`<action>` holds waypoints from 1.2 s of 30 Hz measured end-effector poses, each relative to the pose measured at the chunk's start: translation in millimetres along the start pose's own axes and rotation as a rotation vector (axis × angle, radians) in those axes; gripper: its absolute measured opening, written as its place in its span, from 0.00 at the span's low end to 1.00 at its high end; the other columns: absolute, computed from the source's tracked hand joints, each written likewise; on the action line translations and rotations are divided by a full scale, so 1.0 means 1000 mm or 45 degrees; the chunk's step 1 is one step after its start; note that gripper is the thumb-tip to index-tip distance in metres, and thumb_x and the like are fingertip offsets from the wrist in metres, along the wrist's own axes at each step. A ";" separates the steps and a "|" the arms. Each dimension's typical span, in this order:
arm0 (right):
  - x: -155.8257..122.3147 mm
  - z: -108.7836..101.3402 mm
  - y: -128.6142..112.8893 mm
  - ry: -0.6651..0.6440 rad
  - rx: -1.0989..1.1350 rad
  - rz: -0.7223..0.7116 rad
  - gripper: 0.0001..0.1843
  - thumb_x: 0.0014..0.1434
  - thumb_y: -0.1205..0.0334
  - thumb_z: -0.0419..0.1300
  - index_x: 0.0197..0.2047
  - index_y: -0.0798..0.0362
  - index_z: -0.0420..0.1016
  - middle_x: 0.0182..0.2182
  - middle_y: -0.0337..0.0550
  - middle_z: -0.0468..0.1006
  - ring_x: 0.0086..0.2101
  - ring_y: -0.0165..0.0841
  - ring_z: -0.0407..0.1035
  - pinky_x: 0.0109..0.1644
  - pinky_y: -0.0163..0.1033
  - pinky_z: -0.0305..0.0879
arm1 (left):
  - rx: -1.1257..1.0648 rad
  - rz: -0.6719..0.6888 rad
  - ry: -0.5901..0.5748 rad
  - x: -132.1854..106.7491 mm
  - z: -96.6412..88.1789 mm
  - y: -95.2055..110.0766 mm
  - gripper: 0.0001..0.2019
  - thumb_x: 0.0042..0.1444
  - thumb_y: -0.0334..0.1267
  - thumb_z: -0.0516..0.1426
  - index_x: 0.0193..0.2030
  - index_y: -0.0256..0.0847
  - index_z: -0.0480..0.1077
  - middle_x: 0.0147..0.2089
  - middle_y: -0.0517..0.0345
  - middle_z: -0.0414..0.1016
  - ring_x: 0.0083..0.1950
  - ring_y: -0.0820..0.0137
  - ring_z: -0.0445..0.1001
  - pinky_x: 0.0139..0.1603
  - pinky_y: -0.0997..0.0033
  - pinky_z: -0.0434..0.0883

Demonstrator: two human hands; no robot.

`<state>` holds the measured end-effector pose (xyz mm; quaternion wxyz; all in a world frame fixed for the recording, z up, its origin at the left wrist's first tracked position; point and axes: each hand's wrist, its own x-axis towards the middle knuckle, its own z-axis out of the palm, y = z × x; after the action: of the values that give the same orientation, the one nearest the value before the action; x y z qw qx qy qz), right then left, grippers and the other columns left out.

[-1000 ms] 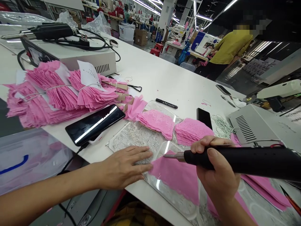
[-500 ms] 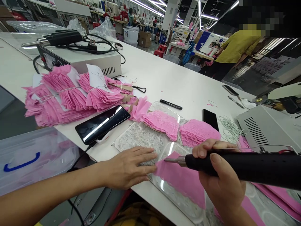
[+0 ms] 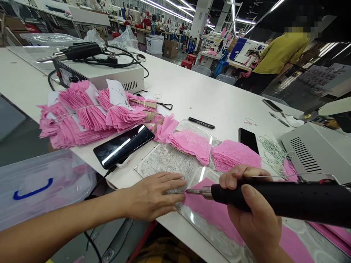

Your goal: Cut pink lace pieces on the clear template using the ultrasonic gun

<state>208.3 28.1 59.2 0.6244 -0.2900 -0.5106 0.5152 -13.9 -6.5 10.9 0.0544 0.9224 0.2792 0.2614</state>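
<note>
My left hand (image 3: 156, 195) lies flat with its fingers stretched out, the fingertips at the left corner of a pink fabric piece (image 3: 211, 210). That piece rests on a clear plastic plate (image 3: 192, 215). Wrapped round a black handheld ultrasonic welder (image 3: 296, 201) is my right hand (image 3: 255, 204). The welder's metal tip is at the fabric's left corner, close to my left fingertips; whether it presses down I cannot tell. Just beyond are two stacks of pink lace-patterned pieces, a left stack (image 3: 190, 144) and a right stack (image 3: 236, 155).
Tied pink fabric bundles (image 3: 90, 109) lie at the left by a large phone (image 3: 124, 145). Behind them a second welder (image 3: 82, 51) rests on a grey box (image 3: 109, 75). A marker (image 3: 201, 122), another phone (image 3: 248, 140) and string (image 3: 271, 151) lie farther back. A person in yellow (image 3: 285, 53) stands beyond.
The welder's tip has moved left along the fabric to its left corner, with my right hand. My left hand stays flat in place. The view has shifted slightly.
</note>
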 end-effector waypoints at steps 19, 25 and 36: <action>0.005 0.003 -0.002 0.031 0.121 -0.011 0.06 0.53 0.68 0.62 0.34 0.49 0.71 0.31 0.36 0.68 0.26 0.26 0.66 0.32 0.36 0.69 | 0.028 0.004 -0.027 0.000 0.000 -0.002 0.14 0.66 0.38 0.50 0.54 0.37 0.69 0.59 0.44 0.70 0.62 0.56 0.66 0.59 0.54 0.70; 0.023 -0.037 -0.052 0.211 0.086 -0.164 0.06 0.46 0.65 0.63 0.30 0.50 0.71 0.29 0.36 0.68 0.24 0.25 0.63 0.27 0.35 0.66 | 0.131 0.048 -0.040 -0.006 -0.003 -0.008 0.16 0.66 0.34 0.50 0.58 0.40 0.68 0.61 0.48 0.69 0.66 0.59 0.63 0.60 0.56 0.70; 0.000 -0.154 -0.068 0.597 0.060 -0.128 0.11 0.41 0.63 0.64 0.30 0.50 0.68 0.29 0.35 0.68 0.24 0.26 0.65 0.30 0.36 0.66 | 0.080 0.161 0.134 0.077 0.026 0.056 0.13 0.64 0.27 0.49 0.50 0.37 0.71 0.51 0.49 0.77 0.57 0.64 0.72 0.57 0.61 0.72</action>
<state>376.2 33.3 71.9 0.7572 -0.3612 -0.3535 0.4138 80.5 -10.3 37.0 -0.0058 0.9243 0.2311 0.3036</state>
